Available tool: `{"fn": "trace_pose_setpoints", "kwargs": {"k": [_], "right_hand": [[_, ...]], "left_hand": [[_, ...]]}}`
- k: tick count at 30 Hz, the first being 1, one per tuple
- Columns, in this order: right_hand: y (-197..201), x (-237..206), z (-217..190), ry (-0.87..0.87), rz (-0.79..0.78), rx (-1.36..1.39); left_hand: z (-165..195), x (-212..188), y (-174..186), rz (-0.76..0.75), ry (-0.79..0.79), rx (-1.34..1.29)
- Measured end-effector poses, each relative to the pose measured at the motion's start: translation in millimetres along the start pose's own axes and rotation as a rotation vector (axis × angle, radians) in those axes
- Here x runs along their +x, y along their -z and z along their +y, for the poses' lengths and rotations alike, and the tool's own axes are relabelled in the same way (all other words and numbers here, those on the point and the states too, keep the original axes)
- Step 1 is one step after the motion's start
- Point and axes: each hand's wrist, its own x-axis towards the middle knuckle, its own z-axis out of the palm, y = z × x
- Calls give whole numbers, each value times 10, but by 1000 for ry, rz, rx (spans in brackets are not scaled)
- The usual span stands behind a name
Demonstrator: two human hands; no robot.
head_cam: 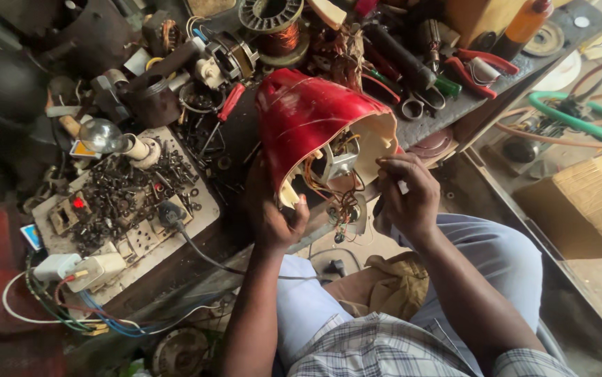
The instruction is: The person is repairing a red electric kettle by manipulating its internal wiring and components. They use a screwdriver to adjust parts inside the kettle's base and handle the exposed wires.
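You have two hands in view, the left hand (273, 216) and the right hand (406, 199). One red housing (308, 115). One light bulb (102, 135). One white board (200, 209) carrying loose dark screws and nuts, too many and too small to count. One copper coil (280, 35). One pair of red-handled pliers (479, 70). One pair of scissors (420, 105). One orange bottle (524, 24). One cardboard box (591, 202). One green hose (573, 119).

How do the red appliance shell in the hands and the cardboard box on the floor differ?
The red shell is glossy, curved plastic; the cardboard box is dull brown and square-edged. The shell is gripped by the left hand, with the right hand at its rim, over the lap; the box sits untouched. Wires show inside the shell; the box's inside is hidden. Both are hollow.
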Motion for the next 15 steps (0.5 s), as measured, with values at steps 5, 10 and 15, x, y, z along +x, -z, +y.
{"fn": "trace_pose_setpoints", "kwargs": {"k": [5,10,15], "right_hand": [[116,71,-7,126,24,-104],[76,335,-58,231,6,-102],[-76,534,-112,254,-28,-127]], "left_hand": [[69,18,-26,35,11,17],[283,-237,-107,236,-56,79],[544,-299,-134,-77,-181,43]]}}
